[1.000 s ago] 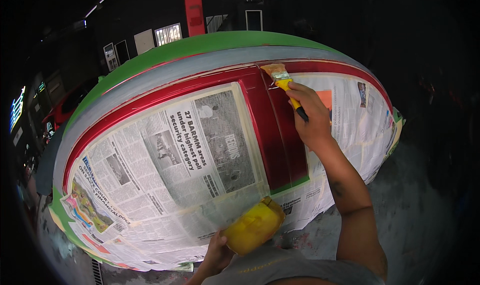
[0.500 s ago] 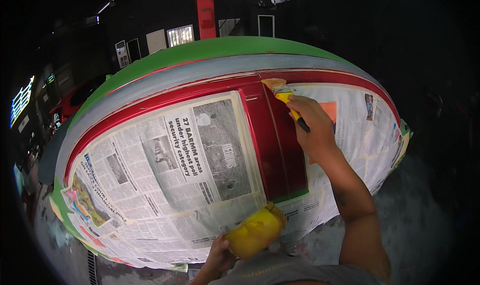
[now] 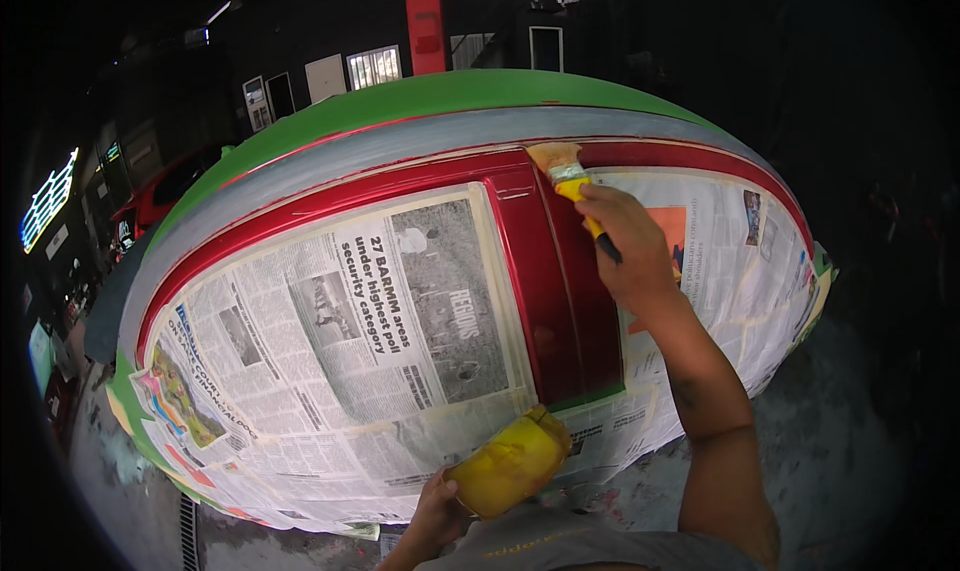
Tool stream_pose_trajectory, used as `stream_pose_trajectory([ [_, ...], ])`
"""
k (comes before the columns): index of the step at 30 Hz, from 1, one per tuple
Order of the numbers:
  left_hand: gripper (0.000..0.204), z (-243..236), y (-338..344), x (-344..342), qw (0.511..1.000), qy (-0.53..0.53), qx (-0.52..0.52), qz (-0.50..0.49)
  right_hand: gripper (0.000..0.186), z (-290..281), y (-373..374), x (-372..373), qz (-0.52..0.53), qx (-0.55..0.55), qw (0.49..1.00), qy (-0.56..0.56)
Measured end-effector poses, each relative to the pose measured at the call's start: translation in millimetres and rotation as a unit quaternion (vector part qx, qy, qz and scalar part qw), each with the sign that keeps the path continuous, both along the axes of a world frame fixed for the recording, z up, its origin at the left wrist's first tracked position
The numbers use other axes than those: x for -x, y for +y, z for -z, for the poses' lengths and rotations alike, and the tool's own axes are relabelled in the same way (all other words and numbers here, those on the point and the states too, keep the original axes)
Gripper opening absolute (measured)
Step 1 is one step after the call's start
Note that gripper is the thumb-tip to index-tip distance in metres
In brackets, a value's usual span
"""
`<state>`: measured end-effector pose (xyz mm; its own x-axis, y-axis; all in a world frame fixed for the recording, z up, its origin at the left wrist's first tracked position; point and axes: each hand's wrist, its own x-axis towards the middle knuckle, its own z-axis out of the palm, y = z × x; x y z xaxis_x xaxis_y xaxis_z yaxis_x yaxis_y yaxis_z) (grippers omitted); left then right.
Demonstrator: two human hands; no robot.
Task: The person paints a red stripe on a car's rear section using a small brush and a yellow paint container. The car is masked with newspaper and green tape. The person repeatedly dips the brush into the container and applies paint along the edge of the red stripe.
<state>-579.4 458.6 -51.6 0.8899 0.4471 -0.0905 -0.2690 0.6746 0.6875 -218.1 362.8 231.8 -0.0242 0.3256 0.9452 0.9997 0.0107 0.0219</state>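
My right hand [image 3: 632,251] grips a paintbrush [image 3: 568,178] with a yellow and black handle. Its pale bristles rest against the red upper frame of a car, near the top of the glossy dark red door pillar [image 3: 580,321]. Low in front of me, my left hand [image 3: 442,509] holds a yellow, cut-open plastic container [image 3: 510,466] by its lower end. Whatever is inside the container cannot be made out. Newspaper [image 3: 290,361] taped along its edges covers the windows and door panels on both sides of the pillar.
The car's roof [image 3: 480,89] is green, with a grey band [image 3: 400,129] below it. A red post [image 3: 424,26] rises behind the car. Another red car [image 3: 165,186] stands at the far left. A floor grate [image 3: 188,531] lies at the lower left.
The paintbrush has tilted more upright, its bristles still at the top of the pillar. The whole view has shifted slightly. My left hand keeps the container in nearly the same place.
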Motion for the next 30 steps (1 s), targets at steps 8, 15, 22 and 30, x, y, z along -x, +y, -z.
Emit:
stream_pose_trajectory([
  [8,0.098,-7.9,7.0,-1.4,1.000,-0.002,-0.020,0.018,0.039,19.9,-18.2,-4.6,0.004,0.004,1.000,0.021],
  [15,0.102,-16.6,7.4,-7.7,0.999,0.010,-0.037,0.028,0.037,17.1,-21.2,-16.2,-0.033,0.008,0.997,0.063],
  [22,0.105,-22.2,4.2,-10.1,0.999,0.009,-0.035,0.037,0.036,8.5,-34.0,-26.8,-0.027,0.014,0.996,0.085],
  [30,0.099,-16.3,1.0,-7.2,0.999,0.026,-0.031,0.018,0.041,2.0,-28.9,-5.6,-0.030,0.062,0.997,0.033],
])
